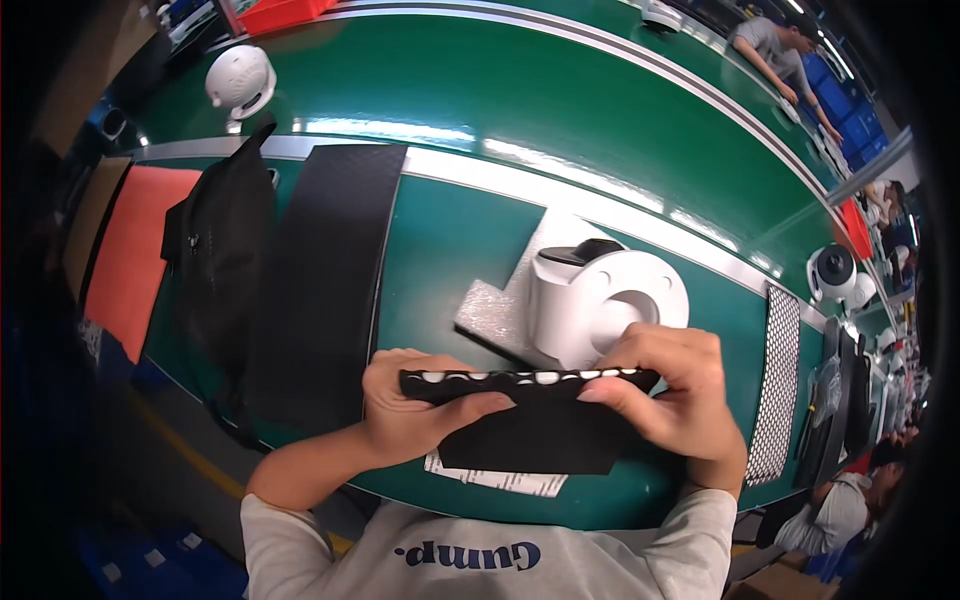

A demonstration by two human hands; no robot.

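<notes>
Flat black perforated sheet (530, 425): matt, foam-like, round holes along top edge. Round white camera housing (600, 300): smooth plastic, slight sheen, glossy black top. Pale grey foam pad (492, 312) beneath it: rough, grainy. Green bench top (450, 240): glossy, reflects lamps. Long black mat (320, 280): matt, finely textured.

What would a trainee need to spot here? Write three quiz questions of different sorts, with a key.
1. True or false: both the left hand and the right hand hold the black perforated strip.
2. Which thing stands on the green bench just beyond the hands? A) a red crate B) a white rounded device C) a glass bottle
3. Fill in: the white rounded device sits on a pad of grey ____.

Key: 1 true; 2 B; 3 foam.
</notes>
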